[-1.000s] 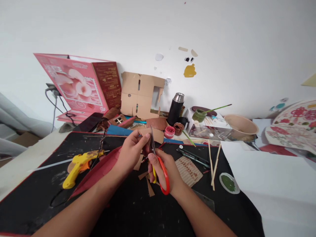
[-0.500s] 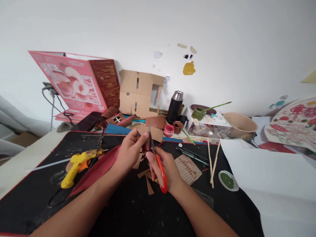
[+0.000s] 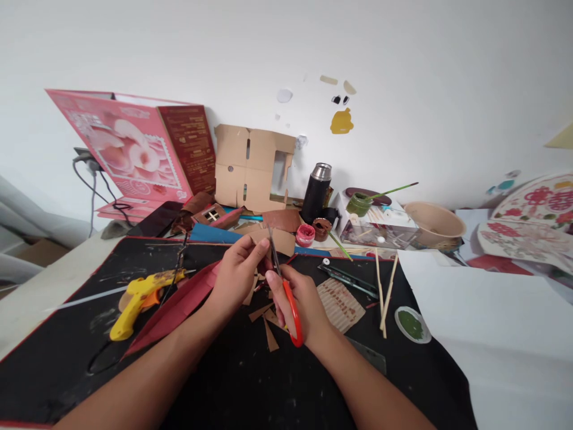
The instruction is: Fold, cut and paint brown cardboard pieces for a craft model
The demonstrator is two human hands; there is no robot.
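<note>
Red-handled scissors [image 3: 294, 319] are gripped in my right hand [image 3: 310, 306], blades pointing up and away from me. My left hand [image 3: 237, 269] pinches a small dark reddish-brown piece [image 3: 268, 260] between thumb and fingers, right beside the blades. Most of that piece is hidden by the fingers, and its material is unclear. Below the hands, thin brown cardboard scraps [image 3: 270, 334] lie on the black mat [image 3: 233, 382]. A long dark-red sheet [image 3: 179, 310] passes under my left forearm.
A yellow glue gun [image 3: 138, 301] lies left. Behind the hands stand a red paint jar [image 3: 305, 235], a brown paint jar [image 3: 322, 229] and a black thermos [image 3: 317, 194]. To the right are corrugated cardboard [image 3: 342, 306], wooden sticks [image 3: 388, 295] and a dish of green paint [image 3: 412, 325].
My right fingers have shifted slightly around the scissor handles. My left hand keeps its pinch in nearly the same place. The whole view has moved very slightly.
</note>
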